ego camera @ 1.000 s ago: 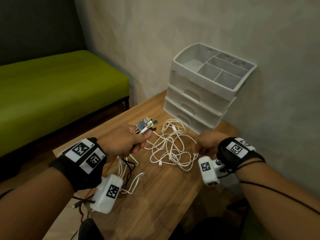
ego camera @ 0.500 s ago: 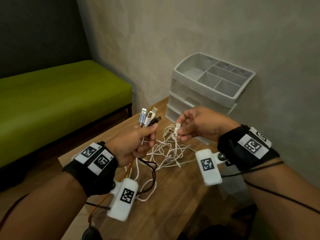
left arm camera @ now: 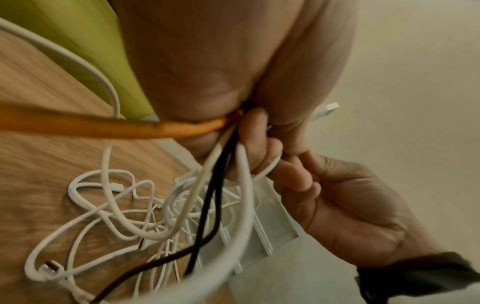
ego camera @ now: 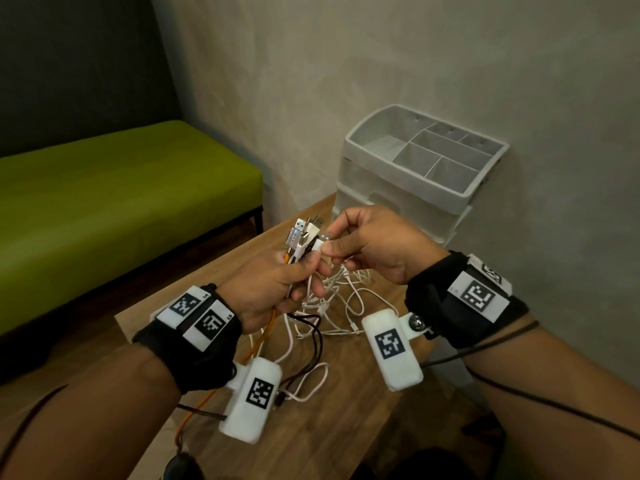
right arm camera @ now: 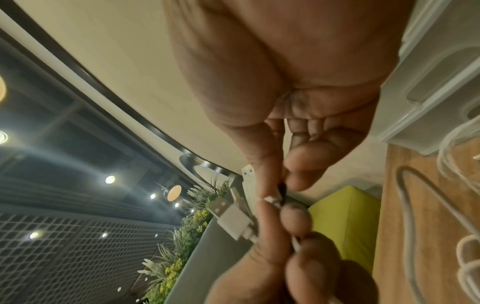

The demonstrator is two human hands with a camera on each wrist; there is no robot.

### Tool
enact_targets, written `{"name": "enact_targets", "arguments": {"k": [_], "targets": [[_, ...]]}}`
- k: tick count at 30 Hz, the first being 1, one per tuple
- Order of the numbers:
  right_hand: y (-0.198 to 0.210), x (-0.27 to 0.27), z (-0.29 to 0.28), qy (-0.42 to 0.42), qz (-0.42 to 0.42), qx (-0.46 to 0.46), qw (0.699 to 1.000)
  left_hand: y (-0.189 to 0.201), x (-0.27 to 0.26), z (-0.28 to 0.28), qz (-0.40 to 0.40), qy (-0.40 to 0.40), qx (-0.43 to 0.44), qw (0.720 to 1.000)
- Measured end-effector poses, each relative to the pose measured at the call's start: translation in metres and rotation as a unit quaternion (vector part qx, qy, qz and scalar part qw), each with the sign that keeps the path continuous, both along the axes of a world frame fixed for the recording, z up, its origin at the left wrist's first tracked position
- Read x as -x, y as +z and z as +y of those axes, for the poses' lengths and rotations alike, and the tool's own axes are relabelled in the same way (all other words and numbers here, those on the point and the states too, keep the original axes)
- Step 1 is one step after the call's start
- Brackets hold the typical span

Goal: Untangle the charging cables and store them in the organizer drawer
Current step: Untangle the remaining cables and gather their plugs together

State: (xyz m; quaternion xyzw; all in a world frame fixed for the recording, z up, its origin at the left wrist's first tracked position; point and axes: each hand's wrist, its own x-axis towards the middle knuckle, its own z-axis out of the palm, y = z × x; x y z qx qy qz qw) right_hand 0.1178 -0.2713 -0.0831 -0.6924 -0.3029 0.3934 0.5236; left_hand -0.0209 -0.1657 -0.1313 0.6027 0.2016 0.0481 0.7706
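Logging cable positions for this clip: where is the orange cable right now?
In the head view the orange cable runs from the left hand, which grips it with the bundled plugs, down left past the wrist camera, beside a black cable on the wooden table.

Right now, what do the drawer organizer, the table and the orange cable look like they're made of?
Organizer: likely matte white-grey plastic, with thin moulded dividers. Table: wood or wood-look laminate, grain visible, low sheen. Orange cable: smooth, rubbery-looking sheath, probably plastic or rubber.
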Motion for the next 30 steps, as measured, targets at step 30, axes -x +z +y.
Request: {"name": "enact_targets", "arguments": {"k": [30], "targets": [[-0.059,0.003,-0.008,0.236,-0.209,-0.006,0.949,0.005,0.013,0.035,-0.022,0.207,-0.012,0.978]]}}
